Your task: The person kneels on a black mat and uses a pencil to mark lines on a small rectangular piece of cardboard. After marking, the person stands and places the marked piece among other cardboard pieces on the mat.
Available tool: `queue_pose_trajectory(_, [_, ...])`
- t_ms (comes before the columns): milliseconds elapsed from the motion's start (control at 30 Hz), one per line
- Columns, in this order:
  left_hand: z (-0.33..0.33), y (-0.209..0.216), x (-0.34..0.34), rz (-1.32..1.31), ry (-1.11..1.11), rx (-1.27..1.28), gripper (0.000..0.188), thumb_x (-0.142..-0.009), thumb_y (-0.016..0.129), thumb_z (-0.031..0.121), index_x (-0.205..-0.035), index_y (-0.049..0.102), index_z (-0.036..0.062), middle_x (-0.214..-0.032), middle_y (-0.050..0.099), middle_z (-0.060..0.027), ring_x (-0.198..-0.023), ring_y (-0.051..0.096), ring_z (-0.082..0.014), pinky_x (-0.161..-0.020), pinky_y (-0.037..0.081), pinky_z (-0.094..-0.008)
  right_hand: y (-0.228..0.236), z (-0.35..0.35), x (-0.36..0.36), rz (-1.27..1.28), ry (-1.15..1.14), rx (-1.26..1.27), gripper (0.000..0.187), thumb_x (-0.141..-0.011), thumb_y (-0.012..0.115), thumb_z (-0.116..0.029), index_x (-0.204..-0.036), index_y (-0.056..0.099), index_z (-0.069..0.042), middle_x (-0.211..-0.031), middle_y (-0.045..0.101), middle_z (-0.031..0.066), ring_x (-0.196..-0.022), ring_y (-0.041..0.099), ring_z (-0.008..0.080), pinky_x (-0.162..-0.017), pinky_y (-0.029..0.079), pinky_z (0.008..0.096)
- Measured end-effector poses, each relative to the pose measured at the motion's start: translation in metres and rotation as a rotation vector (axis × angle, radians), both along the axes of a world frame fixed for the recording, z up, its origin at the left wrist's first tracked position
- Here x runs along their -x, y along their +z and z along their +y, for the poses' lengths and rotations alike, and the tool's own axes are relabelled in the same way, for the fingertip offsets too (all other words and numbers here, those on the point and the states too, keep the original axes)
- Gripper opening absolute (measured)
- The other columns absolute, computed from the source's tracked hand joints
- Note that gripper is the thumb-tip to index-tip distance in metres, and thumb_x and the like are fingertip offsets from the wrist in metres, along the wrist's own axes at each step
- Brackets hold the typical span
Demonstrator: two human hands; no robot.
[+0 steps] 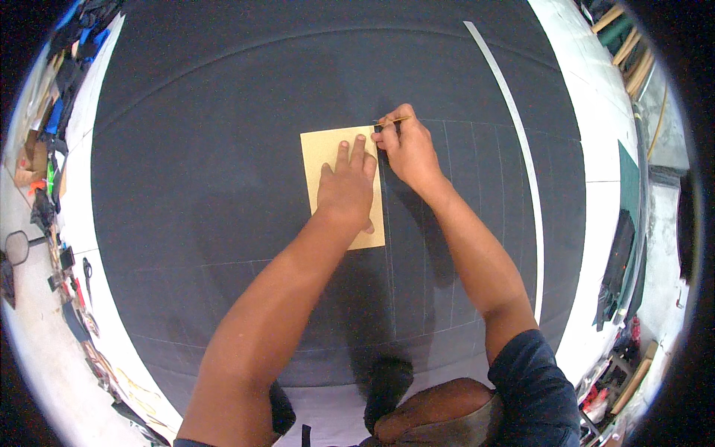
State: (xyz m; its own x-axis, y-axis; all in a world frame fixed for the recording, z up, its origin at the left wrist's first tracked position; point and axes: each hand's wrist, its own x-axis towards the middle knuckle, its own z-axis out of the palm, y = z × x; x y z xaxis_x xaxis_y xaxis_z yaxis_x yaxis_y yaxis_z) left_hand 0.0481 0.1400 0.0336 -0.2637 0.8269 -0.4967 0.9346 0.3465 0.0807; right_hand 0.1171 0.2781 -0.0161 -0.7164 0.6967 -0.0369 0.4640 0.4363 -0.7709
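A yellow rectangular card [314,160] lies on a wide sheet of dark fabric [208,164]. My left hand [346,192] rests flat on the card with its fingers spread. At the card's far right corner, my right hand [411,149] pinches a thin, yellowish pencil-like stick [401,118]. Its tip is too small to make out. Faint pale lines [447,149] run across the fabric to the right of the card and also nearer to me.
A long pale ruler-like strip [517,119] lies on the fabric at the right. White tabletop [603,160] shows beyond the fabric's sides. Scissors [87,274] lie on its left side. Assorted items [637,357] crowd the floor at the right.
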Motion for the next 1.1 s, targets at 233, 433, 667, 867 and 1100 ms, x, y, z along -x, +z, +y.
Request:
queue_pose_trajectory(233, [-0.003,0.0,0.001,0.024,-0.036,-0.026,0.141,-0.055,0.097,0.05,-0.16,0.017,0.001,-0.17,0.016,-0.0164,-0.154,0.026,-0.0365,-0.115,0.044,-0.0474,0.013,-0.012,-0.005,-0.026,0.116,-0.359,0.012,-0.1,0.058,-0.014,-0.103,0.054,-0.003,-0.097,0.068,0.0179,-0.089,0.069,0.0394,-0.077,0.054,0.0486])
queue_pose_trajectory(433, [-0.005,-0.002,0.003,0.04,-0.033,-0.021,0.14,-0.057,0.096,0.05,-0.162,0.015,0.0019,-0.171,0.013,-0.0148,-0.155,0.023,-0.0358,-0.114,0.045,-0.0468,0.018,-0.039,-0.038,-0.11,0.338,-0.46,0.016,-0.091,0.057,-0.01,-0.105,0.057,-0.003,-0.109,0.066,0.0208,-0.094,0.067,0.0422,-0.08,0.055,0.0515])
queue_pose_trajectory(667, [-0.006,-0.002,0.003,0.023,-0.022,-0.045,0.141,-0.056,0.097,0.051,-0.161,0.016,0.0028,-0.17,0.015,-0.0154,-0.154,0.025,-0.0367,-0.113,0.047,-0.0469,0.021,-0.094,-0.113,-0.139,0.458,-0.358,0.021,-0.092,0.061,-0.006,-0.112,0.054,-0.004,-0.113,0.064,0.0167,-0.092,0.065,0.0407,-0.08,0.052,0.0493])
queue_pose_trajectory(867, [-0.005,-0.002,0.003,0.014,-0.026,-0.029,0.142,-0.055,0.097,0.051,-0.161,0.015,0.0039,-0.171,0.014,-0.0142,-0.154,0.025,-0.0355,-0.112,0.047,-0.0477,0.026,-0.117,-0.143,-0.106,0.455,-0.26,0.022,-0.092,0.065,-0.005,-0.112,0.055,-0.003,-0.116,0.066,0.0153,-0.098,0.066,0.0388,-0.084,0.054,0.0462])
queue_pose_trajectory(1100, [-0.004,0.005,0.005,0.022,-0.02,0.019,0.142,-0.057,0.096,0.054,-0.162,0.014,0.0058,-0.171,0.013,-0.0115,-0.155,0.023,-0.0318,-0.114,0.046,-0.0457,0.033,-0.092,-0.154,0.212,0.072,-0.144,0.014,-0.106,0.055,-0.014,-0.112,0.056,-0.002,-0.106,0.07,0.0151,-0.094,0.069,0.0252,-0.081,0.055,0.0371])
